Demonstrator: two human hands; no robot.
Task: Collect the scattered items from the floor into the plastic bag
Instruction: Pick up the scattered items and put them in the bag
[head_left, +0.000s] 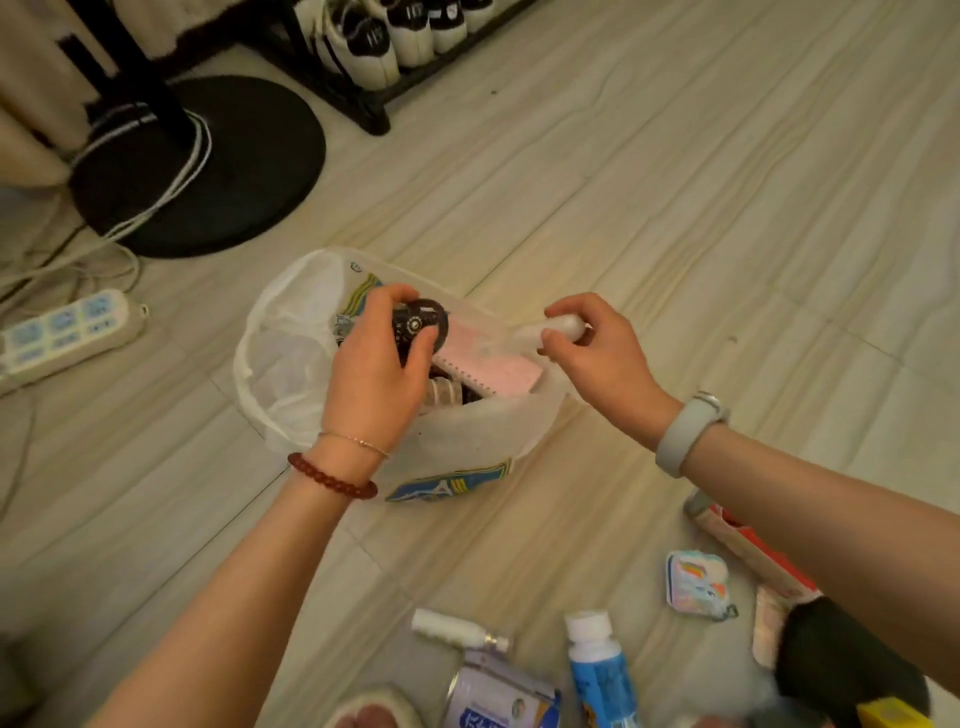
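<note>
A white translucent plastic bag (291, 358) with blue and yellow print sits open on the floor. My left hand (374, 374) is over its mouth, shut on a small black round object (422, 325). My right hand (597, 348) pinches the bag's right handle (563, 326) and holds it up. Inside the bag lie a pink spiral notebook (493, 371) and other items partly hidden by my left hand. On the floor near me lie a white spray bottle (457, 629), a blue bottle with a white cap (597, 670), a can (498, 696) and a small rainbow pouch (696, 584).
A black round fan base (218, 166) with cords stands at the back left. A power strip (67, 332) lies at the left. A shoe rack with shoes (395, 47) is at the back. A red and white box (748, 551) and a black object (841, 660) lie under my right forearm.
</note>
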